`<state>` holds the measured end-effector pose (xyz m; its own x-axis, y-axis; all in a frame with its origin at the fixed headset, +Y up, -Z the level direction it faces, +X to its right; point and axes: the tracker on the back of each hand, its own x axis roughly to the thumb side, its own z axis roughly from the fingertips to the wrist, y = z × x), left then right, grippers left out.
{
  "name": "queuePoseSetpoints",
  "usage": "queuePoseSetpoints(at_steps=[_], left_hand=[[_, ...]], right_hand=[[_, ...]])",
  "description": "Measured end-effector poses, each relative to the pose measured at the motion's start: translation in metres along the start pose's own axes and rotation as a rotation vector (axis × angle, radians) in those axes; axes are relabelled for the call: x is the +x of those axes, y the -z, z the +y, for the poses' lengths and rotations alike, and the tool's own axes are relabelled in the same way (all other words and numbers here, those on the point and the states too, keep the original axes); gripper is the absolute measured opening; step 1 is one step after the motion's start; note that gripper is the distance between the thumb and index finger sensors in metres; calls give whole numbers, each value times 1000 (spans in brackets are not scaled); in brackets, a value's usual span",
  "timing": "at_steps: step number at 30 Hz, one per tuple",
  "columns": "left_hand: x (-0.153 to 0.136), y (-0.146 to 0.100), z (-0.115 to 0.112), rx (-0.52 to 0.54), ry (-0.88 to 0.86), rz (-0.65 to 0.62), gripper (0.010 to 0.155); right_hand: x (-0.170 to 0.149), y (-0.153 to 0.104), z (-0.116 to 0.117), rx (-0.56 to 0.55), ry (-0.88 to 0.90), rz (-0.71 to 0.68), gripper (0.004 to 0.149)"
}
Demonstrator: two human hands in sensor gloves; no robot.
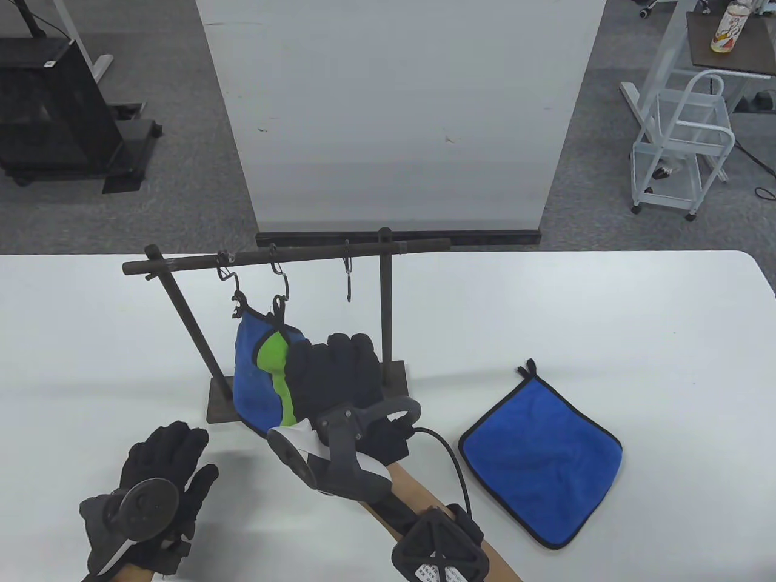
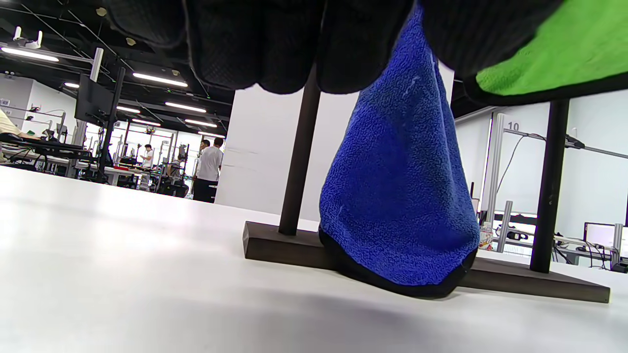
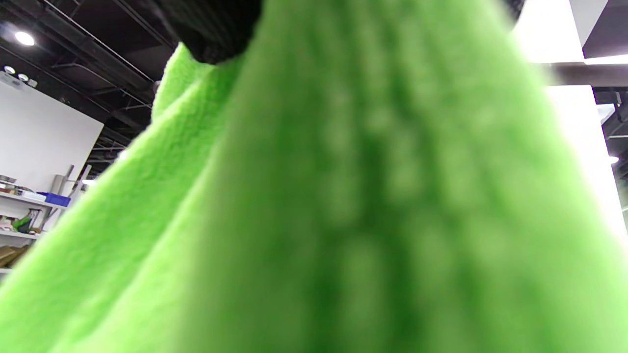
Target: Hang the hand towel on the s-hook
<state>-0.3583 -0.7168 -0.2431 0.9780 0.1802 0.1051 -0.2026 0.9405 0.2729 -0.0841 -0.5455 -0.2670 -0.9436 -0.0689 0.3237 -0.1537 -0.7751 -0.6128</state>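
Your right hand point(image 1: 339, 376) grips the green towel point(image 1: 273, 364) below the second hook point(image 1: 279, 285) on the rack point(image 1: 388, 303). Your left hand point(image 1: 163, 473) rests flat on the table point(image 1: 606, 315), fingers spread, holding nothing. A blue towel point(image 1: 248, 370) hangs on the left hook point(image 1: 229, 276); another towel point(image 1: 539, 454) lies right.

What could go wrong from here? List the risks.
1. The right hand holds the green towel against the hung blue towel; a tug might pull that one off its S-hook.
2. The S-hooks hang loose on the rail, so the green towel's hook may swing.
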Motion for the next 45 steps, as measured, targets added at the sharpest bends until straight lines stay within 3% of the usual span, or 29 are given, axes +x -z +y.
queuePoseSetpoints(at_steps=[8,24,35,45], left_hand=[[0,0,1,1,-4,-4,64],[1,0,1,0,-7,-6,65],[2,0,2,2,-5,-12,64],[2,-1,3,5,4,-10,64]], right_hand=[[-8,8,16,60,11,40,46],[-22,7,8,103,215,108,47],[-27,8,22,172,242,134,48],[-47,-20,42,290,257,145,61]])
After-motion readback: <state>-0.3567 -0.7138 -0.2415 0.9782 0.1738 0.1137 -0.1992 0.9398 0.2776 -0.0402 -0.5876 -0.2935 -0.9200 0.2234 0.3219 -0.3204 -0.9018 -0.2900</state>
